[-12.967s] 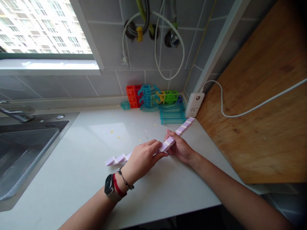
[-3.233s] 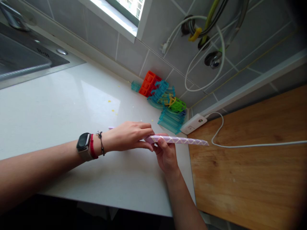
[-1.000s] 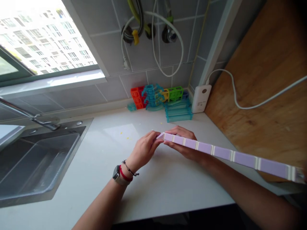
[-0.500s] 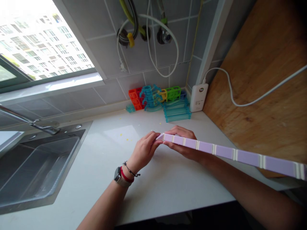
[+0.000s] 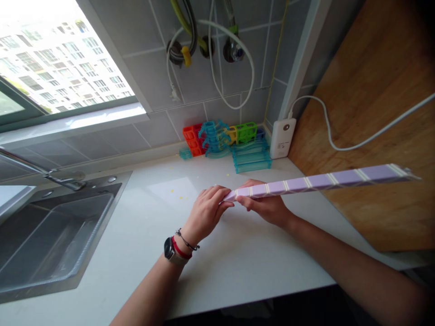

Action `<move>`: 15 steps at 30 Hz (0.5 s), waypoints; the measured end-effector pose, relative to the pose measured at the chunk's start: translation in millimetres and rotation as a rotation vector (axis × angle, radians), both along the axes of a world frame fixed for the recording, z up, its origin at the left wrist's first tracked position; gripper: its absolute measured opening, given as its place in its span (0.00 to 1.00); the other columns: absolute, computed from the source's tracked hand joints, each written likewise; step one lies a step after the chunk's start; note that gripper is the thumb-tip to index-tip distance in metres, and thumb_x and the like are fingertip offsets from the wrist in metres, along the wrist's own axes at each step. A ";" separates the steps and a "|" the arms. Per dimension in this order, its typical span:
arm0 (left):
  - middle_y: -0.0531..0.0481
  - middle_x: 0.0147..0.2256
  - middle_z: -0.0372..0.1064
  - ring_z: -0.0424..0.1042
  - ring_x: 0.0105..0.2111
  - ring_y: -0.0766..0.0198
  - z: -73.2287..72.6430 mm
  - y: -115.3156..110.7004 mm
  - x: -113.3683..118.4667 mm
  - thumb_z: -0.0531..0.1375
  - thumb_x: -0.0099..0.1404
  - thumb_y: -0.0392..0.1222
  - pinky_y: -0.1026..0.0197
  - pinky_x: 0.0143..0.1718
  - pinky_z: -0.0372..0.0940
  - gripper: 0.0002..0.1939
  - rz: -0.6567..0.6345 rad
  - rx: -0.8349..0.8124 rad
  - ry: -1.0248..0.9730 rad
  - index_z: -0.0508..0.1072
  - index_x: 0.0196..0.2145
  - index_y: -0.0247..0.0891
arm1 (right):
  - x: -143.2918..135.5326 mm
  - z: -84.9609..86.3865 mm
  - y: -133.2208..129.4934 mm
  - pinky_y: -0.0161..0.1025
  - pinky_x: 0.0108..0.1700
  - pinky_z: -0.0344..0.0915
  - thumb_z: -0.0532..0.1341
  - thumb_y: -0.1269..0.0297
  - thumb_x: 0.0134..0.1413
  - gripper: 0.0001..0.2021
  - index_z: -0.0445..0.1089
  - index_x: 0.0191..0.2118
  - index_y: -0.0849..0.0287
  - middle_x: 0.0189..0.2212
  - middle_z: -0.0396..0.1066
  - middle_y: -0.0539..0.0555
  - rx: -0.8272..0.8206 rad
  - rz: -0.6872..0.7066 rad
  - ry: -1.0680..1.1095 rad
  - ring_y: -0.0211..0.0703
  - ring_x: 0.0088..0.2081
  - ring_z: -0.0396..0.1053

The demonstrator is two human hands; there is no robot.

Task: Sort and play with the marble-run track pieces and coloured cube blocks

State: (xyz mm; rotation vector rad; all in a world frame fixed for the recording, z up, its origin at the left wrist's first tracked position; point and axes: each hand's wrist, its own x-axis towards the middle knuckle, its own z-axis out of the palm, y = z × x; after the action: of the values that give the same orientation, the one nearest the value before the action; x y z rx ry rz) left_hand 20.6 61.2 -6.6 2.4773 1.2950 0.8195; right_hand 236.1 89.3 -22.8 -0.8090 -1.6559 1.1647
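Lilac stick [image 5: 317, 182], two-handed hold.
Left hand [image 5: 208, 213] pinches left end; right hand [image 5: 270, 209] clasps beside it, probably bracing the long overhang.

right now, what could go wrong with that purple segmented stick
The left grip and right grip both hold the purple segmented stick near one end, so its long free part might sag or twist at a joint. A backward swing could perhaps knock the white device standing on the counter, or snag its white cable.
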 end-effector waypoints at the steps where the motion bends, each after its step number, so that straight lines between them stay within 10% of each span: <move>1: 0.43 0.47 0.72 0.71 0.44 0.56 0.0 -0.1 0.2 0.54 0.76 0.48 0.55 0.47 0.64 0.12 0.005 0.016 0.006 0.69 0.51 0.40 | -0.3 -0.2 -0.2 0.37 0.29 0.66 0.69 0.53 0.57 0.12 0.75 0.33 0.57 0.27 0.71 0.50 -0.048 0.014 0.023 0.39 0.27 0.69; 15: 0.43 0.49 0.71 0.69 0.46 0.56 3.1 -1.5 1.6 0.54 0.76 0.46 0.53 0.51 0.62 0.12 -0.024 0.026 0.006 0.69 0.51 0.40 | -3.5 5.7 -1.1 0.37 0.27 0.68 0.70 0.52 0.55 0.16 0.74 0.28 0.59 0.23 0.70 0.50 -0.181 0.081 0.151 0.39 0.25 0.69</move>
State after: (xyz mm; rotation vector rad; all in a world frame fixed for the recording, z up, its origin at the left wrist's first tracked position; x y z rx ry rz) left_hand 22.1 59.7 -3.6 2.5127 1.2617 0.8285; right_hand 232.6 88.1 -17.1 -0.7514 -1.4856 1.4136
